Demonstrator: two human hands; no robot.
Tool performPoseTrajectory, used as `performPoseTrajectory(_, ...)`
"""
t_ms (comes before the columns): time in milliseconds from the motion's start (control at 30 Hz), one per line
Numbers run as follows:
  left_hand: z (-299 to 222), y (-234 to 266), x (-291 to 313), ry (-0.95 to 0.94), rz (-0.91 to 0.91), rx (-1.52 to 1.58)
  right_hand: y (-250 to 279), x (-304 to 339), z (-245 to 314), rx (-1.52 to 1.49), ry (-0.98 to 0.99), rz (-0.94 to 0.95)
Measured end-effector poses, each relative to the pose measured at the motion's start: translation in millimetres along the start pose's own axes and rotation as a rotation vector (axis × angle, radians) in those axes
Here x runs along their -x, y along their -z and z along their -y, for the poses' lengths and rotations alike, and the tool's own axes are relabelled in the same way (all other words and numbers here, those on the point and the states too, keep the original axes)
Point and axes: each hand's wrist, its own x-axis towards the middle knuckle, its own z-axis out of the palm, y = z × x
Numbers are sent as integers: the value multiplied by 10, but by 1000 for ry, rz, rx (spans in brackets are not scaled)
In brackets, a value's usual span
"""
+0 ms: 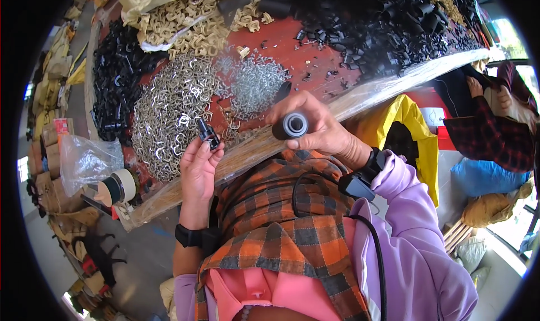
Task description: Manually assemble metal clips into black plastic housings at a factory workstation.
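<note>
My left hand (198,162) pinches a small black plastic fitting (208,135) between thumb and fingertips, above the near edge of the table. To its right, my right hand (328,131) is wrapped round a dark grey cylinder (293,126) whose round, hollow end faces up at me. The two held pieces are apart. Just beyond my left hand lies a heap of shiny U-shaped metal clips (169,110). A pile of small silvery metal pieces (256,84), too fine to make out singly, lies beyond my right hand.
Beige plastic parts (185,20) lie at the back, black parts (115,68) at the left and more black pieces (388,34) at the far right. A wooden edge (242,163) borders the red table. A yellow sack (424,146) stands right; another person (500,118) is beyond.
</note>
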Motion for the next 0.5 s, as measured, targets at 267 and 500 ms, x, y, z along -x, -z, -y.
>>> performPoseTrajectory(267,-10,-41,5,3,-21,-16,-62,-16,-162,-181,50,51)
performPoseTrajectory(500,-1,-50,-5,2,-31,-51,-151,-16,-274,-318,51,18)
